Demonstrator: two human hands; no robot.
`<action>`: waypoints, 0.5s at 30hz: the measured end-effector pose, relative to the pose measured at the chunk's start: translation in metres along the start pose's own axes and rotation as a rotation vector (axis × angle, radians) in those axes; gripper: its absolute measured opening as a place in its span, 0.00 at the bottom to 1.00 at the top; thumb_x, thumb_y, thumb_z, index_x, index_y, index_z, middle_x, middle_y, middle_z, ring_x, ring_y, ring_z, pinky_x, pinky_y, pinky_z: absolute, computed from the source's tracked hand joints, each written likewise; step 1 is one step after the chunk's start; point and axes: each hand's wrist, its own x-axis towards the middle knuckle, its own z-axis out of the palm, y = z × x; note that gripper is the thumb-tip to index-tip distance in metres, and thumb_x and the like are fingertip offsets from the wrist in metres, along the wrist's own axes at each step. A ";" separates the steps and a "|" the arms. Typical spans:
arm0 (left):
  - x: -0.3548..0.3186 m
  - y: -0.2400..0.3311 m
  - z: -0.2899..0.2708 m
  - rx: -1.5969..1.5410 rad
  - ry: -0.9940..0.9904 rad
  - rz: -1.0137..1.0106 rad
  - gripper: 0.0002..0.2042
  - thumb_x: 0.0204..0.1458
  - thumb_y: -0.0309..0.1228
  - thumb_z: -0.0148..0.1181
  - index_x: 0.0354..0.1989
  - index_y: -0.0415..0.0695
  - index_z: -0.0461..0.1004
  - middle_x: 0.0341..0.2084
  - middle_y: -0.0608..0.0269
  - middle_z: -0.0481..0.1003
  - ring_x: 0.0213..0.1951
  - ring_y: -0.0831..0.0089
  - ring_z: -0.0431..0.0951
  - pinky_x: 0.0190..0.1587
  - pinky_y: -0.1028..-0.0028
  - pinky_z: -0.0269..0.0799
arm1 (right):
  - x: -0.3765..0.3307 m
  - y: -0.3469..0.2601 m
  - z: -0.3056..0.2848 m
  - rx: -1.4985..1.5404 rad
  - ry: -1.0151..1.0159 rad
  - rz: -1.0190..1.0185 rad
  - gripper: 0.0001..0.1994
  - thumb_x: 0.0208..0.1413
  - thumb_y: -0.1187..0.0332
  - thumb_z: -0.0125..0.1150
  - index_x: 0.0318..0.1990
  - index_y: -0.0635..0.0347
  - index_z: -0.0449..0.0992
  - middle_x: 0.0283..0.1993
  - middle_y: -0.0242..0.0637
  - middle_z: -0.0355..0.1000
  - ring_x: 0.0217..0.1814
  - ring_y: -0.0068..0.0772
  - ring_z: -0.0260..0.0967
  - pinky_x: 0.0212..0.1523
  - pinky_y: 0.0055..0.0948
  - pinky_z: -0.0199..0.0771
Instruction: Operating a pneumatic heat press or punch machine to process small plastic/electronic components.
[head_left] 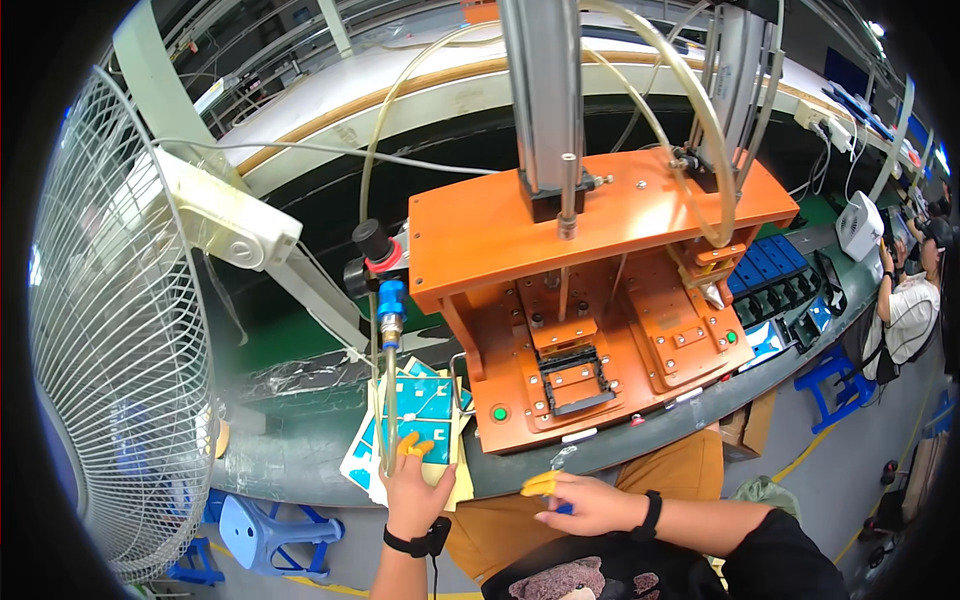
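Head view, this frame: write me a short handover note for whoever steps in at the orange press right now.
Left hand: yellow cot on a fingertip, resting on the stack of teal and white sheets at the bench edge, left of the orange press.
Right hand: yellow-tipped fingers pinching a small blue piece, held off the bench in front of the press.
Press: the black frame fixture sits open under the raised ram; whether a part is loaded cannot be told.
Done: a sheet stack is staged.
Left: the piece in the right hand is not yet placed anywhere.
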 end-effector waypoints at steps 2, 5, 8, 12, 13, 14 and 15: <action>0.009 0.005 -0.005 0.090 -0.076 -0.028 0.25 0.46 0.41 0.79 0.51 0.42 0.80 0.55 0.50 0.78 0.65 0.42 0.71 0.67 0.47 0.63 | 0.027 -0.006 0.022 -0.021 -0.024 -0.141 0.20 0.66 0.57 0.66 0.57 0.60 0.78 0.47 0.47 0.74 0.41 0.54 0.76 0.43 0.45 0.79; 0.016 0.013 -0.008 0.168 -0.078 -0.021 0.29 0.44 0.45 0.81 0.51 0.42 0.80 0.53 0.49 0.79 0.65 0.42 0.71 0.66 0.46 0.64 | 0.061 0.006 0.055 -0.143 -0.116 -0.347 0.21 0.66 0.55 0.63 0.58 0.62 0.74 0.49 0.48 0.72 0.45 0.54 0.75 0.46 0.48 0.76; 0.016 0.014 -0.007 0.222 -0.118 -0.047 0.29 0.45 0.48 0.79 0.51 0.41 0.80 0.52 0.49 0.79 0.63 0.43 0.72 0.62 0.43 0.66 | 0.078 0.019 0.074 -0.288 -0.207 -0.427 0.21 0.63 0.56 0.63 0.55 0.63 0.73 0.51 0.46 0.71 0.48 0.51 0.75 0.49 0.48 0.73; 0.013 0.012 0.001 0.255 -0.117 -0.057 0.27 0.51 0.51 0.74 0.47 0.40 0.78 0.47 0.53 0.80 0.58 0.53 0.75 0.72 0.36 0.46 | 0.084 0.041 0.085 -0.310 -0.164 -0.505 0.32 0.64 0.55 0.63 0.70 0.63 0.67 0.55 0.48 0.73 0.51 0.49 0.73 0.54 0.42 0.70; 0.012 0.012 0.003 0.263 -0.074 -0.034 0.26 0.51 0.50 0.74 0.47 0.40 0.78 0.46 0.53 0.80 0.58 0.53 0.75 0.72 0.36 0.46 | 0.083 0.040 0.084 -0.307 -0.163 -0.500 0.32 0.64 0.55 0.63 0.70 0.63 0.67 0.55 0.48 0.73 0.51 0.49 0.73 0.54 0.42 0.70; 0.010 0.012 0.004 0.261 -0.079 -0.032 0.26 0.51 0.50 0.74 0.47 0.40 0.78 0.46 0.53 0.80 0.58 0.53 0.75 0.72 0.36 0.46 | 0.083 0.037 0.083 -0.250 -0.128 -0.499 0.26 0.62 0.56 0.64 0.62 0.63 0.70 0.53 0.46 0.72 0.50 0.49 0.73 0.52 0.44 0.70; 0.009 0.012 0.005 0.260 -0.080 -0.054 0.26 0.51 0.50 0.74 0.47 0.40 0.79 0.47 0.53 0.80 0.58 0.52 0.75 0.72 0.36 0.47 | 0.083 0.036 0.082 -0.194 -0.093 -0.498 0.21 0.60 0.58 0.64 0.55 0.62 0.74 0.51 0.45 0.71 0.50 0.49 0.73 0.51 0.46 0.69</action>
